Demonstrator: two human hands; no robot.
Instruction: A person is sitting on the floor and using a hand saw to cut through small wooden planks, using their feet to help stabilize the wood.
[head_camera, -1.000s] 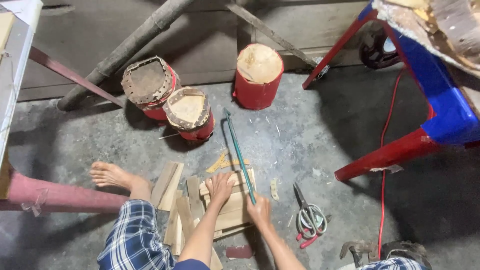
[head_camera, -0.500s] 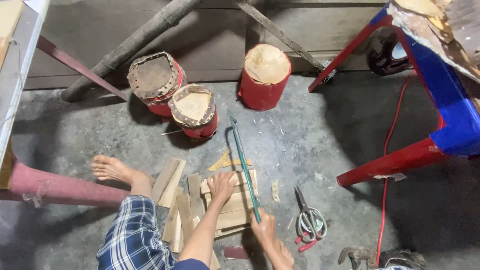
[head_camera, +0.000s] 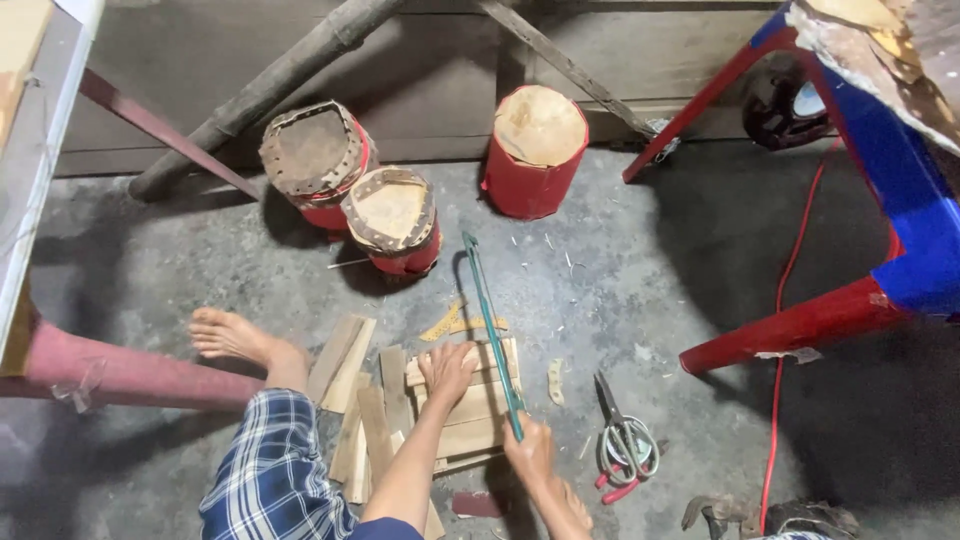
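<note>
We see the left hand (head_camera: 447, 368) pressing flat, fingers spread, on the stack of wooden slats (head_camera: 470, 410) that lies on the concrete floor (head_camera: 620, 290). The right hand (head_camera: 530, 452) has its grip closed around the handle of the green hacksaw (head_camera: 492, 325), whose blade lies across the slats, and scissors (head_camera: 622, 440) lie just beside on the right.

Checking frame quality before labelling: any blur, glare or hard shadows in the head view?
Head view: soft, even light, no glare; the right hand gripping the green saw looks slightly soft, as does the left hand pressing the wood pieces; dark shadow under the red and blue table frame at right; straight edges bend near the borders, a wide-lens effect.
</note>
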